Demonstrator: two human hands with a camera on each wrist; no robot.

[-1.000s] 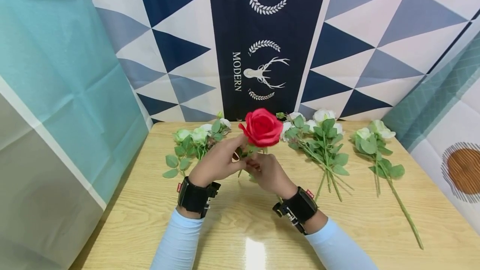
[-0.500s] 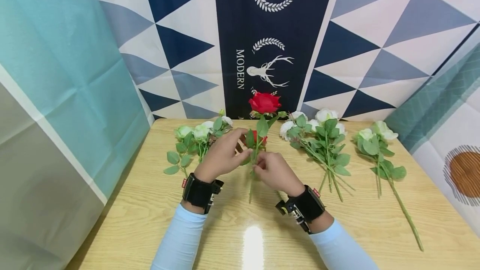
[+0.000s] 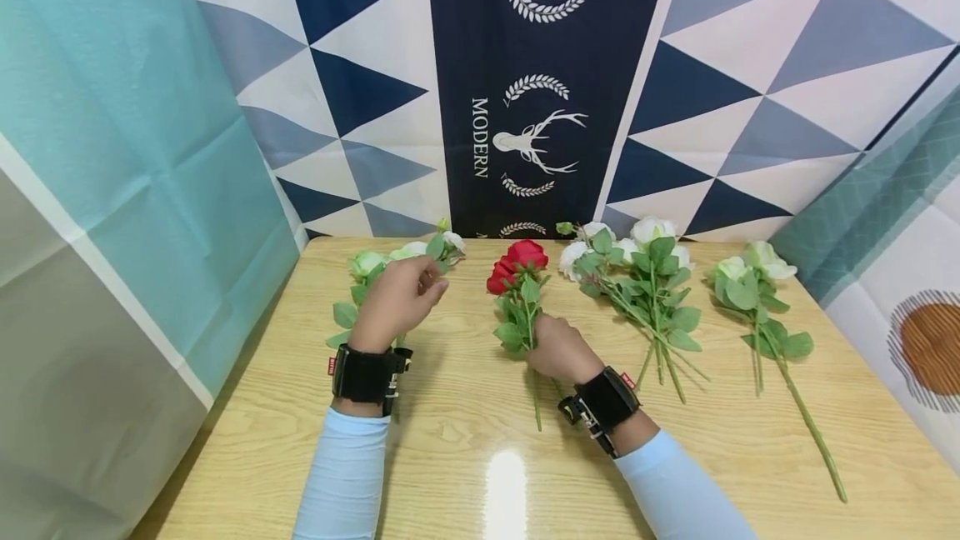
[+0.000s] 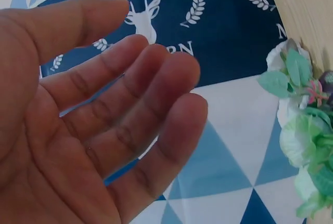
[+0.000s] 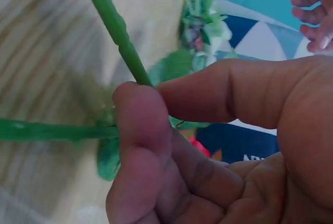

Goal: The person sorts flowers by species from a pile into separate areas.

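Note:
Two red roses lie together at the middle of the table, heads toward the back and green leaves below them. My right hand pinches a rose stem between thumb and index finger, close over the tabletop. Another green stem passes behind the fingertips in the right wrist view. To the left, my left hand is raised with loosely bent fingers and holds nothing. It overlaps a bunch of pale white-green flowers in the head view, hiding their stems.
A bunch of white roses lies right of the red ones, stems toward the front. Farther right are pale green-white roses with one long stem. Patterned cloth hangs along the wooden table's back and sides.
The red rose that stood raised between my hands has been lowered beside the other red rose, its stem still in my right hand. My left hand has let go and moved left.

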